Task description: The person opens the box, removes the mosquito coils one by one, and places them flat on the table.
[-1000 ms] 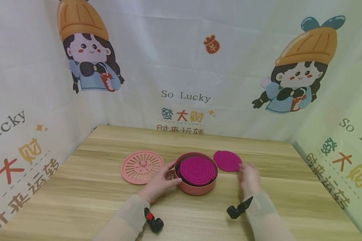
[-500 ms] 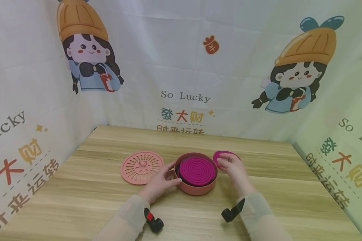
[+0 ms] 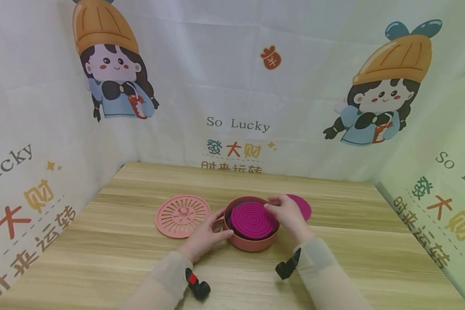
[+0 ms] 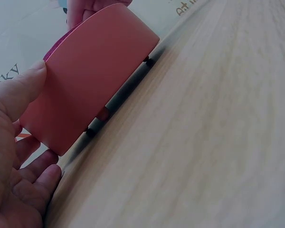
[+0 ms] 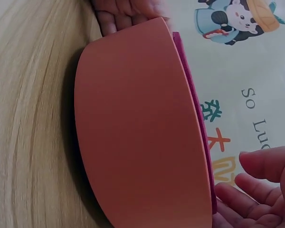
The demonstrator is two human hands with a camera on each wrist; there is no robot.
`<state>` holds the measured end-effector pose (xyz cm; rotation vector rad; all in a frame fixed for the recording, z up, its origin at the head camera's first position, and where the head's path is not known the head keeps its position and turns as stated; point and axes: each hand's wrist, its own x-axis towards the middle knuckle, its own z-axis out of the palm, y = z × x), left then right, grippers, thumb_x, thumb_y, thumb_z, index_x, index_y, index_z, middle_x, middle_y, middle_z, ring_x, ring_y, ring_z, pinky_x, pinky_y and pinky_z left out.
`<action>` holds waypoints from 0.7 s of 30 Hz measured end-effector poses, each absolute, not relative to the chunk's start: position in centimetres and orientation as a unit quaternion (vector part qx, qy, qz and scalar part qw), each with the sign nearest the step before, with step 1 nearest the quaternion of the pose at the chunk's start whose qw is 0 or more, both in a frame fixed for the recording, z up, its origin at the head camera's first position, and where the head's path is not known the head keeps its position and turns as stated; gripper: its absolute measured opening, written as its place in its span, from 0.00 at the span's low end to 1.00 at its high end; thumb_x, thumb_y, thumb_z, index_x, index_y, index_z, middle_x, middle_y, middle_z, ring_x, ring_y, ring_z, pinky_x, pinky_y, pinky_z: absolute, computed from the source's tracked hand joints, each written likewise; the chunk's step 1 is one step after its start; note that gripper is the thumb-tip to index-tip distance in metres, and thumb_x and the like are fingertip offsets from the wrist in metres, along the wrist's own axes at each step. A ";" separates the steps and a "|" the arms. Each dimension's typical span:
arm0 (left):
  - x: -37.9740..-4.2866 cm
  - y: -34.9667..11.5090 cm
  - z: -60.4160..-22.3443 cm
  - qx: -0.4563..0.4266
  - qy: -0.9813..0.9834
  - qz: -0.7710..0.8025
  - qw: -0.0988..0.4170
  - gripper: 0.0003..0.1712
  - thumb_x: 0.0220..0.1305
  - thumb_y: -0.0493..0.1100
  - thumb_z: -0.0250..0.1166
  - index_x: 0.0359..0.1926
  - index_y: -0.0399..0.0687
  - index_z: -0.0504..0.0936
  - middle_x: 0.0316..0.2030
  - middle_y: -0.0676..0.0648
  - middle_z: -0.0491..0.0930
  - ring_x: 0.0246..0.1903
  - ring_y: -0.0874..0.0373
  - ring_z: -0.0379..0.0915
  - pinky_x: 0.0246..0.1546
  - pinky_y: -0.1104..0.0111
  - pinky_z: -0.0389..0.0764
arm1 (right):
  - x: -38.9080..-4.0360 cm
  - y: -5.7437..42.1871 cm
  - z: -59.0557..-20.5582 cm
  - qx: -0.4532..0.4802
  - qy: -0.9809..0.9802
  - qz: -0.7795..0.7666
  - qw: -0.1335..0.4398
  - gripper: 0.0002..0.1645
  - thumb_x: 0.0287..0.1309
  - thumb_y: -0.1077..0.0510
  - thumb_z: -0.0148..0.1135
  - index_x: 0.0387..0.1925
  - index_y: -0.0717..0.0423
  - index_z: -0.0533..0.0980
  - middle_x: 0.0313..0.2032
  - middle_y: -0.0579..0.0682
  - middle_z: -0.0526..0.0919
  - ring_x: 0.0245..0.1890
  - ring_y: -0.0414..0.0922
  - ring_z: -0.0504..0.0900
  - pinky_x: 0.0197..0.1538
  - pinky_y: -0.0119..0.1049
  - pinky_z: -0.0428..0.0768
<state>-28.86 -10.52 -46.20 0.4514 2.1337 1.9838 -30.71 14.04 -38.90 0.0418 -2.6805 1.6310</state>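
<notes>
A round pink mosquito coil tin (image 3: 252, 245) stands on the wooden table, a magenta mosquito coil (image 3: 253, 220) lying inside it level with the rim. My left hand (image 3: 204, 234) holds the tin at its left side; in the left wrist view the thumb is at the rim and the fingers reach round the lower wall. Over the right rim is my right hand (image 3: 288, 214), its fingertips at the coil's edge. The right wrist view shows this hand's thumb (image 5: 268, 164) apart from the tin. A second magenta coil (image 3: 304, 207) lies flat behind the right hand, partly covered by it.
The slotted pink lid (image 3: 170, 217) with a small knob lies flat left of the tin, close to the left forearm. A printed cloth (image 3: 236, 86) hangs along the table's back and sides. Small feet (image 4: 102, 114) lift the tin's base off the tabletop (image 3: 224, 280).
My right hand has moved left from the loose coil's right edge, across it, to the tin's right rim. The left hand, tin and lid have stayed in place.
</notes>
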 end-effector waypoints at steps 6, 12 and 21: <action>-28.8 -10.5 -46.2 0.150 0.721 0.669 0.098 0.44 0.58 0.42 0.70 0.72 0.49 0.59 0.70 0.42 0.59 0.68 0.46 0.57 0.65 0.59 0.64 | -30.7 13.6 -39.1 0.023 -0.871 0.492 0.001 0.21 0.61 0.62 0.62 0.55 0.64 0.73 0.53 0.60 0.79 0.55 0.55 0.76 0.54 0.47 0.78; -28.9 -10.5 -46.2 0.150 0.726 0.665 0.094 0.44 0.59 0.42 0.70 0.72 0.49 0.59 0.70 0.41 0.59 0.68 0.45 0.58 0.65 0.59 0.64 | -30.6 13.4 -39.5 0.032 -0.885 0.464 0.015 0.22 0.58 0.63 0.65 0.55 0.63 0.74 0.52 0.60 0.80 0.55 0.55 0.77 0.56 0.48 0.77; -29.2 -10.5 -46.4 0.155 0.713 0.675 0.108 0.45 0.59 0.42 0.70 0.73 0.49 0.57 0.69 0.39 0.60 0.68 0.45 0.57 0.62 0.60 0.69 | -30.5 13.3 -39.4 0.038 -0.893 0.448 0.016 0.26 0.58 0.61 0.65 0.58 0.63 0.73 0.56 0.60 0.77 0.58 0.56 0.75 0.57 0.49 0.77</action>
